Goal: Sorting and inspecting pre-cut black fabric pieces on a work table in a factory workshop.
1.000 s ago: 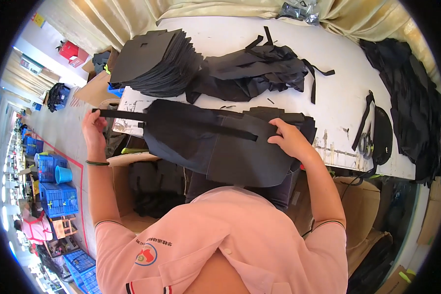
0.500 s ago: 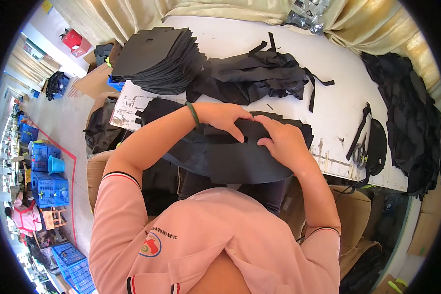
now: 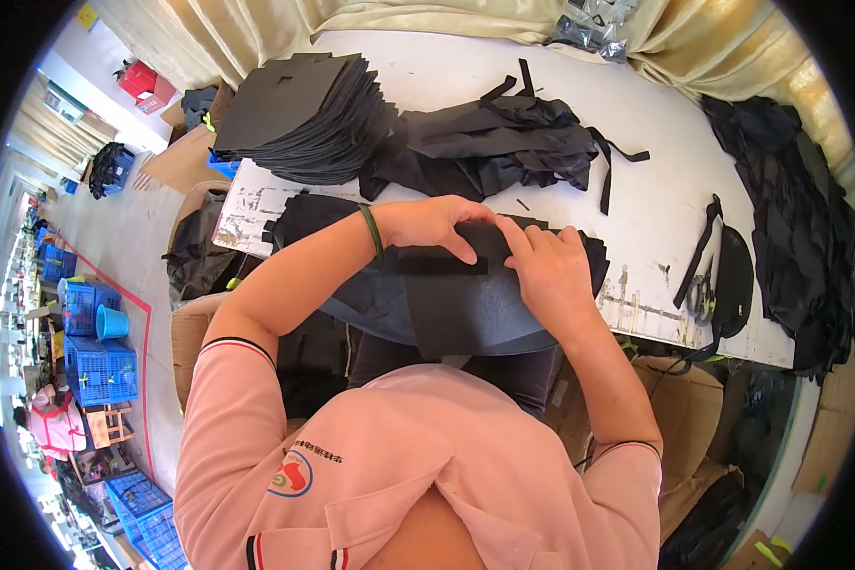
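Note:
Smooth black fabric panels (image 3: pixel 480 309) hang over the table's near edge toward my lap, on top of more black pieces. My left hand (image 3: pixel 432 225), with a green bangle at its wrist, is closed on the upper panel's far edge, thumb on the near side. My right hand (image 3: pixel 548 275) is closed at the same edge, its index finger touching the left fingertips; its thumb is mostly hidden. Just below the left thumb lies a short, darker strip or slot (image 3: pixel 461 267); I cannot tell which.
A tall stack of black sheets (image 3: pixel 294 109) stands at the table's far left. Beside it lies a heap of black fabric with straps (image 3: pixel 503 142). Scissors (image 3: pixel 701 299) and a black pouch-like piece (image 3: pixel 732 285) lie right. More black fabric (image 3: pixel 793 228) hangs over the right edge.
The right thumb has tucked in out of sight, and the right fingers have come up against the left fingertips. More of the dark strip now shows below the left thumb.

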Demonstrator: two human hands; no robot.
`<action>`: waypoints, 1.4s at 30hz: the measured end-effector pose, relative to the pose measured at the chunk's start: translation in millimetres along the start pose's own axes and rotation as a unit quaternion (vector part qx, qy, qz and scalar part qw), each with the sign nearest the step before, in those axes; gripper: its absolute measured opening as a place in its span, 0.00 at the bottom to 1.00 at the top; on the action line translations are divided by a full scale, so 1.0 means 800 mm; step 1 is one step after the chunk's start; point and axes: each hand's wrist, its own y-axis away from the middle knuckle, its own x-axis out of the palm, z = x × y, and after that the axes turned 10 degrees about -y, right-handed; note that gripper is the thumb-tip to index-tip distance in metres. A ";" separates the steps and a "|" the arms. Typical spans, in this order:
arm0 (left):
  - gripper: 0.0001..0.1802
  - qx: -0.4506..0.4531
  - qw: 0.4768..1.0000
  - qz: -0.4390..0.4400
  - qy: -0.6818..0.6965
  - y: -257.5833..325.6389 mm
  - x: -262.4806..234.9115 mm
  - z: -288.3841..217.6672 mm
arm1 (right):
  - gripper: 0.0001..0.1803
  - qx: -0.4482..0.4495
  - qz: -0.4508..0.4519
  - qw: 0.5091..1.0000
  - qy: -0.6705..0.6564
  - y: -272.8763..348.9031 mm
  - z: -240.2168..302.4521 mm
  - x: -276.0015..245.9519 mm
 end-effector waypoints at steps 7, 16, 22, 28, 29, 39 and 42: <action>0.45 0.155 0.816 -0.214 -0.514 0.004 0.042 -0.045 | 0.23 0.060 0.011 0.998 -0.010 0.012 -0.048 0.026; 0.54 0.137 0.835 -0.086 -0.525 0.033 0.126 0.056 | 0.27 0.199 -0.046 0.979 0.009 -0.086 -0.208 0.078; 0.50 0.156 0.863 -0.108 -0.468 0.030 0.126 0.069 | 0.14 0.318 0.105 0.936 0.110 -0.131 -0.266 0.087; 0.24 0.155 0.866 -0.369 -0.298 0.039 0.064 0.024 | 0.11 0.210 0.024 0.977 -0.007 -0.160 -0.245 0.032; 0.21 0.156 0.866 -0.391 -0.269 0.037 0.051 0.009 | 0.12 0.192 -0.026 0.981 0.015 -0.158 -0.257 0.028; 0.20 0.180 0.822 -0.425 -0.334 0.052 0.026 0.002 | 0.10 0.144 -0.075 0.982 -0.101 -0.153 -0.245 0.037; 0.29 0.183 0.742 -0.529 -0.370 0.035 -0.006 -0.046 | 0.09 0.011 -0.053 0.980 -0.190 -0.197 -0.161 -0.028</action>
